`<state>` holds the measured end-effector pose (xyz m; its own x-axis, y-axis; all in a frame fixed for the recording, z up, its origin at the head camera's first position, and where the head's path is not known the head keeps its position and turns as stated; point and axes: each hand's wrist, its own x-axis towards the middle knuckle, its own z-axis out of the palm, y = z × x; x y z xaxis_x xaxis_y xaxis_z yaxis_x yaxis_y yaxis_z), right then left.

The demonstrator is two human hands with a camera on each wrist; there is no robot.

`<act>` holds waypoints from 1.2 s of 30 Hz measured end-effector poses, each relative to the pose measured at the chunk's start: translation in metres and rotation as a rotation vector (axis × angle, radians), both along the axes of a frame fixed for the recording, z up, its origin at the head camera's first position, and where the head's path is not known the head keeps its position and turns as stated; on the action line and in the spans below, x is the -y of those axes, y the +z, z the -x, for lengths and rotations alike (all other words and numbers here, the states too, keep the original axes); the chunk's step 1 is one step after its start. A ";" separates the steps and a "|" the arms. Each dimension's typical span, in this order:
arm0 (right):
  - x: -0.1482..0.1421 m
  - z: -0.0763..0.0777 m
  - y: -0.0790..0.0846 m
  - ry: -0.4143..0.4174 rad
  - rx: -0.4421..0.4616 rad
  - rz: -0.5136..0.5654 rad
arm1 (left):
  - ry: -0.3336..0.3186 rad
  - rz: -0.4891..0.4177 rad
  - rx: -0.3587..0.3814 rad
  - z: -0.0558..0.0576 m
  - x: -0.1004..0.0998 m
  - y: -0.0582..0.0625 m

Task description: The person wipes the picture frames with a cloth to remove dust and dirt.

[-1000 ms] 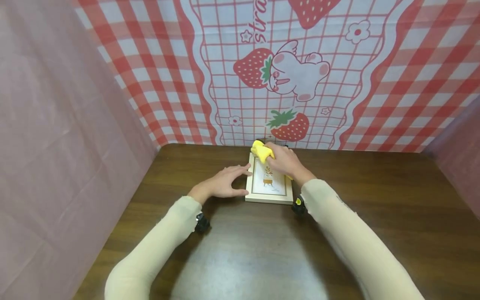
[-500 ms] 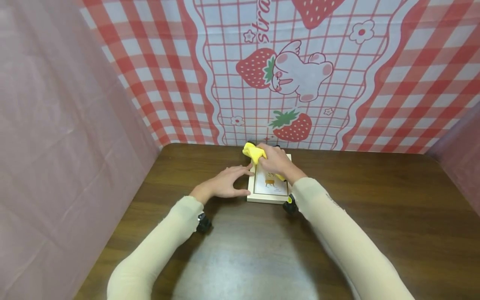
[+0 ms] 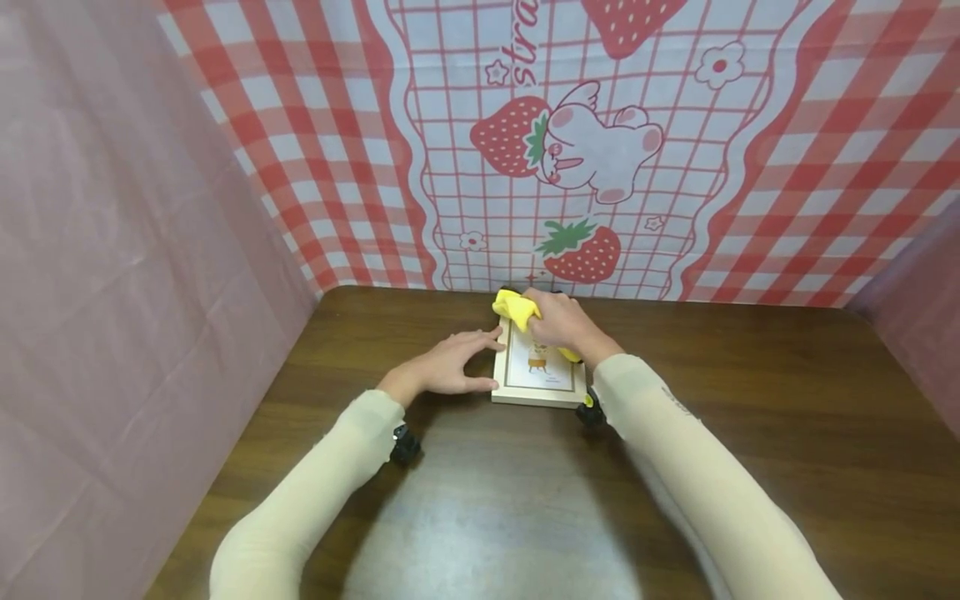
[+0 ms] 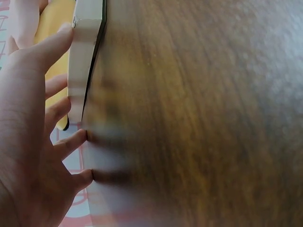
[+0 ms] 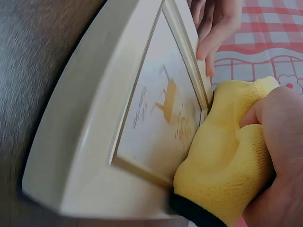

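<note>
A cream picture frame (image 3: 538, 398) with a potted-plant print lies flat on the wooden table near its back edge. My right hand (image 3: 561, 322) grips a bunched yellow cloth (image 3: 516, 309) and presses it on the far part of the frame. In the right wrist view the dark-edged cloth (image 5: 220, 137) covers one end of the print and the frame's border. My left hand (image 3: 454, 364) has its fingers spread, with thumb and fingertips at the frame's left side. Seen from the left wrist, the thumb and some fingers touch the frame's edge (image 4: 80, 56), while two other fingertips rest on the table.
The brown wooden table (image 3: 495, 500) extends toward me and to both sides. Right behind the frame hangs a red-and-white strawberry-print cloth (image 3: 570, 167). A pink curtain (image 3: 135, 292) closes off the left, and another pink curtain (image 3: 915, 317) the right.
My right hand slid the yellow cloth leftward over the far end of the frame, then slightly back to the right. The left hand stays at the frame's left side.
</note>
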<state>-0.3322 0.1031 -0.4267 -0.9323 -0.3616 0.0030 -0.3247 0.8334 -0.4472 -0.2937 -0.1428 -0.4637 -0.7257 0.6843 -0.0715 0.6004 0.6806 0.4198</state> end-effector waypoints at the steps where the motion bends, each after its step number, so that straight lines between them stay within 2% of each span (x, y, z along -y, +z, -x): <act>1: -0.002 0.000 0.000 -0.001 -0.001 -0.004 | 0.001 0.000 0.004 0.000 0.000 0.000; 9: -0.018 -0.002 0.000 0.008 -0.029 -0.087 | 0.013 0.002 0.007 0.000 0.001 0.000; 17: -0.036 -0.006 0.000 0.057 -0.027 -0.179 | 0.012 0.009 0.007 0.000 0.001 -0.002; 27: -0.054 -0.006 0.002 0.048 -0.008 -0.162 | 0.022 0.000 0.011 -0.002 0.000 -0.001; 36: -0.052 -0.006 0.000 0.054 -0.016 -0.152 | 0.024 0.008 0.017 -0.002 -0.001 0.000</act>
<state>-0.3262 0.1553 -0.4270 -0.9119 -0.4084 -0.0412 -0.3766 0.8724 -0.3116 -0.2914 -0.1423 -0.4633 -0.7403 0.6663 -0.0893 0.5769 0.6979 0.4244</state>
